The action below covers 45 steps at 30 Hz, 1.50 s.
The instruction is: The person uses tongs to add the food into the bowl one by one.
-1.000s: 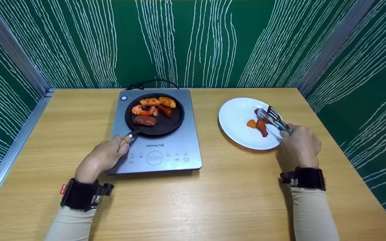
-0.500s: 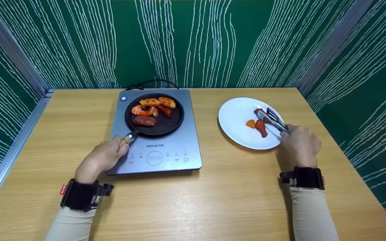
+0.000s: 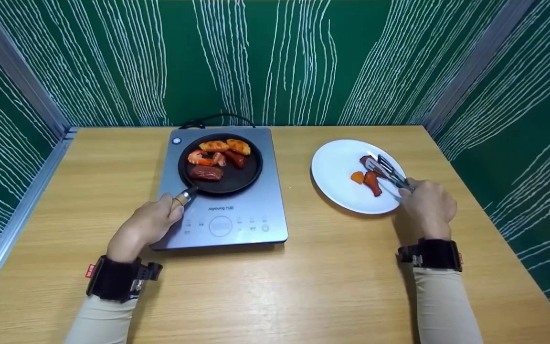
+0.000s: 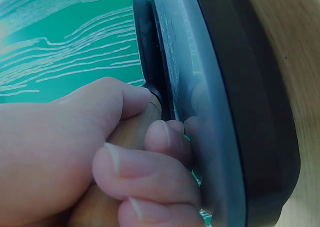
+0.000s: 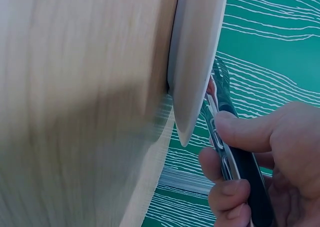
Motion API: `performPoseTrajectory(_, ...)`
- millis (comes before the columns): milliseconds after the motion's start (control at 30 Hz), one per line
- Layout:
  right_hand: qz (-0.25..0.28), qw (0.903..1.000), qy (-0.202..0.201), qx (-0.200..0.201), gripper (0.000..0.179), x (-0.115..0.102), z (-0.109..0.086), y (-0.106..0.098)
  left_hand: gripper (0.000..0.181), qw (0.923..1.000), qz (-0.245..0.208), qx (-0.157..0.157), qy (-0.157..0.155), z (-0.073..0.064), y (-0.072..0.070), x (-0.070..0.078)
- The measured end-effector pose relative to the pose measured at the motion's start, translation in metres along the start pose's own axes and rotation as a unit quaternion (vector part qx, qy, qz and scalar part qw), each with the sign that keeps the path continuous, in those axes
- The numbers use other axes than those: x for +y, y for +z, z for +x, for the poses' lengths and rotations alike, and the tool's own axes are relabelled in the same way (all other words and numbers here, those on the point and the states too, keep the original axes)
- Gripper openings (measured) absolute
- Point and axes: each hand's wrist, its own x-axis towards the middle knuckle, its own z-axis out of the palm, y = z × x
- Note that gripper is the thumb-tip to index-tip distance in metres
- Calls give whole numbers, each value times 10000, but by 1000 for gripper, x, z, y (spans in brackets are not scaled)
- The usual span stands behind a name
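My left hand [image 3: 147, 222] grips the wooden handle [image 4: 135, 129] of a small black frying pan [image 3: 237, 184], thumb along the top and fingers curled beneath. In the pan lie a shrimp [image 3: 197, 157], a brown slab of meat [image 3: 206, 173], two grilled yellow-orange pieces [image 3: 214, 146] and reddish meat pieces. My right hand [image 3: 430, 204] holds metal tongs [image 5: 245, 169] with dark grips. Their tips are at a dark red-brown food piece [image 3: 365, 160] on a white plate [image 3: 334, 179]; whether they clamp it, I cannot tell. A drumstick [image 3: 373, 184] and an orange slice [image 3: 357, 177] lie beside it.
The pan stands on a flat silver induction cooker [image 3: 251, 210], its black cable [image 3: 222, 114] running behind. Cooker and plate share a wooden table [image 3: 294, 286]. Green panels [image 3: 265, 62] with white lines enclose the back and sides.
The tongs' tips and the right hand have shifted slightly left over the plate. The left hand and the pan look unmoved.
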Motion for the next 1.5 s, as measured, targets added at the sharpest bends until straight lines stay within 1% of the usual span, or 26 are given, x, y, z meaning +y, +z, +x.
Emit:
performPoseTrajectory(267,-48,9999,-37,149,50,-1,-2,-4,23,9999,95,55,106,0,0,1)
performPoseTrajectory(500,108,9997,-163,117,53,-10,-9,-15,24,10000,12,-18,-29,1,1,0)
performPoseTrajectory(633,227,9989,-396,91,54,-22,-15,-22,25,10000,-26,-59,-62,1,1,0)
performPoseTrajectory(767,343,9959,-814,175,51,-42,-26,-27,26,10000,-16,-41,-27,0,1,0)
performPoseTrajectory(833,392,9928,-1102,254,49,-53,-33,-27,26,10000,1,-13,6,0,1,0)
performPoseTrajectory(900,429,9878,-1443,389,46,-65,-40,-26,25,10000,1,0,13,0,1,0)
performPoseTrajectory(967,458,9806,-1820,571,43,-77,-47,-23,26,10000,-15,2,-4,0,1,-1)
performPoseTrajectory(1067,505,9648,-2443,836,37,-92,-58,-17,25,10000,-15,-5,-16,0,1,0)
performPoseTrajectory(1167,541,9487,-2963,962,33,-107,-68,-11,25,10000,38,21,23,-1,1,0)
performPoseTrajectory(1267,510,9357,-3366,925,29,-123,-74,-6,25,9999,97,31,43,-1,0,0)
performPoseTrajectory(1400,303,9240,-3734,762,30,-147,-77,-5,26,10000,63,-35,-34,0,0,0)
performPoseTrajectory(1500,43,9153,-3977,634,31,-166,-77,-6,27,9999,33,-72,-66,1,0,0)
